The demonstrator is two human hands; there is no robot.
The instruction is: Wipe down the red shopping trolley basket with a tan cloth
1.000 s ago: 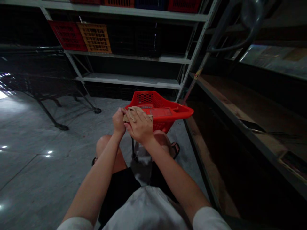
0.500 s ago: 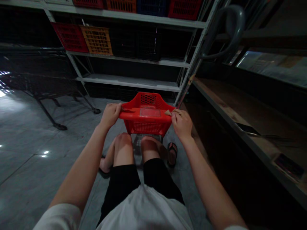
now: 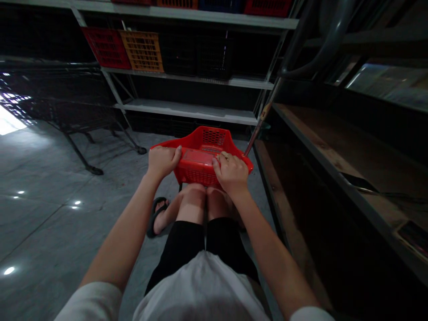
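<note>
A red plastic shopping basket (image 3: 195,174) with perforated walls stands in front of my knees, its near rim turned toward me and slightly skewed. My left hand (image 3: 163,160) is closed around the rim's left part, thumb on top. Farther right, my right hand (image 3: 230,169) is closed over the same rim, short of its right corner. Between the two hands lies a clear label panel (image 3: 199,157) on the rim. A small pale bit shows at my right fingers; I cannot make out what it is. The basket's underside is hidden by my legs.
Ahead stands a white metal shelf (image 3: 187,110) with red, yellow crates (image 3: 143,51) and dark ones. A dark metal cart (image 3: 76,102) on wheels is at left. Along the right runs a wooden shelf unit (image 3: 321,138), with a phone-like object (image 3: 359,182) on it.
The basket has turned, its left end swinging out and its right end nearer. My right hand has moved leftward along the rim. My knees have come together and the view has shifted.
</note>
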